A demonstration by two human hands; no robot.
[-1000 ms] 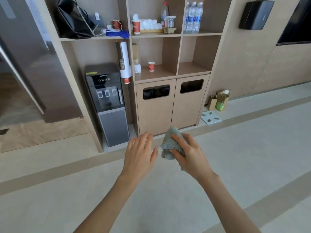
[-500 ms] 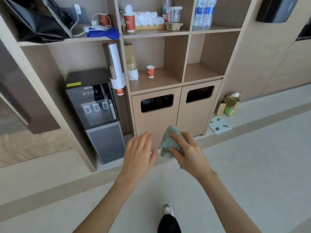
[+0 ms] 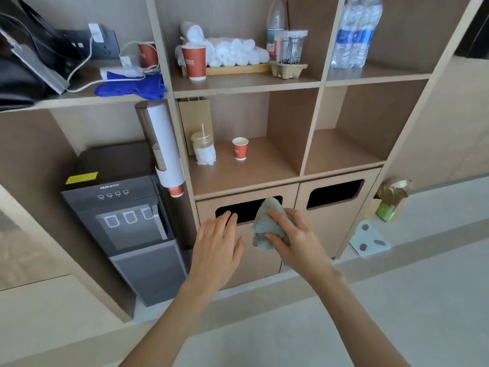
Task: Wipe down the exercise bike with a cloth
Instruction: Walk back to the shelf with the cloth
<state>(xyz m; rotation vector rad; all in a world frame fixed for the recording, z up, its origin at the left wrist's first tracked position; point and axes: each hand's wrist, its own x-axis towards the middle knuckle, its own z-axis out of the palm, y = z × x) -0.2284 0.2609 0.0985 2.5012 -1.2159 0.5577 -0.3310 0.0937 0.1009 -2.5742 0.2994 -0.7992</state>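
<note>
My right hand (image 3: 296,242) holds a bunched grey-green cloth (image 3: 264,223) in front of me, fingers curled round it. Just left of it, my left hand (image 3: 217,245) hovers with its fingers straight and relaxed, holding nothing and not touching the cloth. Both hands are raised before a wooden shelf unit. No exercise bike is in view.
The shelf unit (image 3: 246,178) has two waste-bin doors with dark slots (image 3: 336,193) below. A grey water dispenser (image 3: 124,215) stands at the left with a cup holder tube (image 3: 164,144). Red cups (image 3: 240,148), water bottles (image 3: 354,30), rolled towels (image 3: 235,53) fill shelves. A paper bag (image 3: 391,197) sits on the floor at right.
The shelf unit and dispenser have come much closer and larger in view. Both hands keep the same pose, with the cloth still held in the right one.
</note>
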